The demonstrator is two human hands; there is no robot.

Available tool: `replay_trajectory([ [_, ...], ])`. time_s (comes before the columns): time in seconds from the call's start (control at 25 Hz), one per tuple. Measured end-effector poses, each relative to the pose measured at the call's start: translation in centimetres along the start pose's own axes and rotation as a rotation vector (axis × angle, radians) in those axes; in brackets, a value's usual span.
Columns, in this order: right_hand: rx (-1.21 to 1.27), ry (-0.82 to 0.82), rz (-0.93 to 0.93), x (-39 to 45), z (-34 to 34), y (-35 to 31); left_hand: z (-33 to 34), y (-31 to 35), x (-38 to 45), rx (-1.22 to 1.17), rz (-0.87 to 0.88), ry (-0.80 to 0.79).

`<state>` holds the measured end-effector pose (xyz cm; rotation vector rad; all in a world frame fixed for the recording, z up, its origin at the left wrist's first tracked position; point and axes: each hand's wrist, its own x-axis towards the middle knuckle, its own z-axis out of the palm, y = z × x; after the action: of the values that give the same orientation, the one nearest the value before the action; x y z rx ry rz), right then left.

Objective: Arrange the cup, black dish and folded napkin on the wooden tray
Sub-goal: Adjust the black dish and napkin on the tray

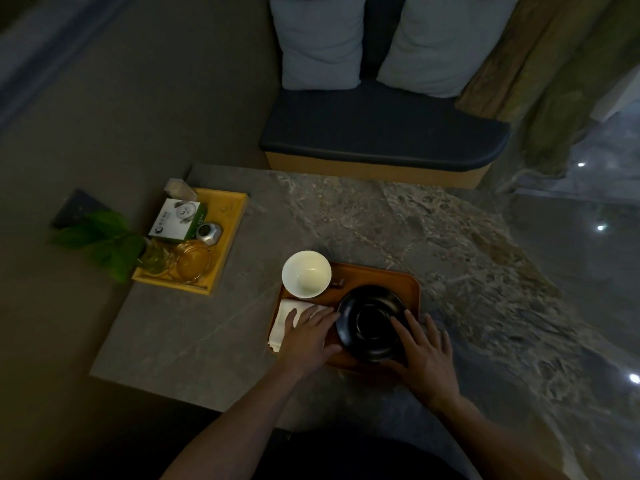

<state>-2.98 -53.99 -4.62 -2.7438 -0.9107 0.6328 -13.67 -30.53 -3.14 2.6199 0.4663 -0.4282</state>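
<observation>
Two hands on the wooden tray [410, 285], stone surface [346, 220] underneath. Left hand [310, 336]: fingers [323, 315] spread flat, lying on the folded napkin [284, 317], tips touching the black dish [367, 320] rim. White cup [306, 274] just beyond those fingers, tray's far-left corner. Right hand [424, 351]: fingers [401, 332] spread, resting on the dish's right side, gripping nothing.

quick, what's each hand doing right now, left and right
Left hand: open, flat on the folded napkin, gripping nothing.
Right hand: open, fingers spread on the black dish, not gripping it.
</observation>
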Motion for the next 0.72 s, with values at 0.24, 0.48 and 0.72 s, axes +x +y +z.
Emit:
replay_trajectory([
  [0.24, -0.041, 0.043, -0.002, -0.7, 0.6, -3.3, -1.6, -5.1, -2.3, -0.124, 0.137, 0.041],
  [0.48, -0.030, 0.124, -0.086, -0.8, 1.7, -8.9, -4.3, -11.2, -3.1, -0.071, 0.208, 0.017],
  [0.72, -0.053, 0.056, -0.093, 0.7, 2.2, -13.1, -5.8, -14.5, -0.9, 0.053, 0.320, -0.071],
])
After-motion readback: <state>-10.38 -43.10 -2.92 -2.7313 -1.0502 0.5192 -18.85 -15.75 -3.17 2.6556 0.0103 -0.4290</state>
